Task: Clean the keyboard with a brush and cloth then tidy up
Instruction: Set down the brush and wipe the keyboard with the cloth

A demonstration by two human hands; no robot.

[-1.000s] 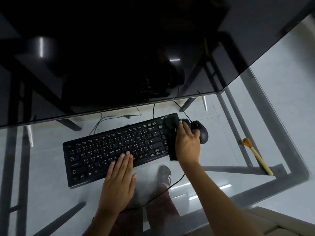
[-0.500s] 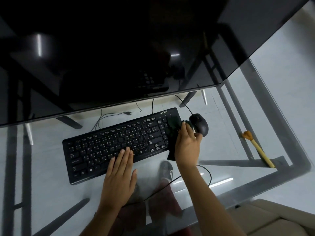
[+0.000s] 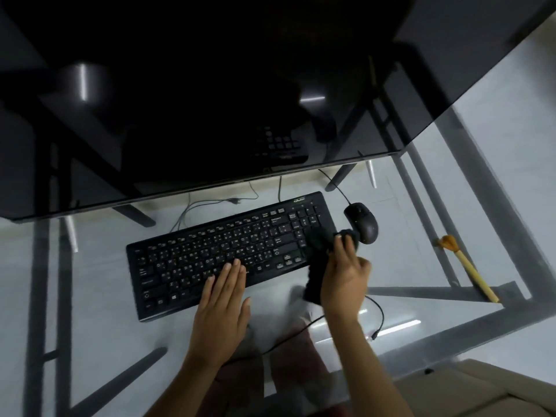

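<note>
The right hand point(image 3: 343, 278) is gripping a dark cloth point(image 3: 316, 266) at the right end of the black keyboard point(image 3: 222, 254), right of the frame's centre, while the left hand point(image 3: 224, 299) is lying flat and released on the lower middle keys, steadying it on the glass worktop point(image 3: 90, 296). Judging by the brush point(image 3: 466, 266) lying well apart at the right edge, the brushing is probably done, the wiping is under way and the tidying is left. Compared with a second ago, the right hand is pulling back toward the near edge, uncovering the number keys and clearing the mouse point(image 3: 362, 222).
</note>
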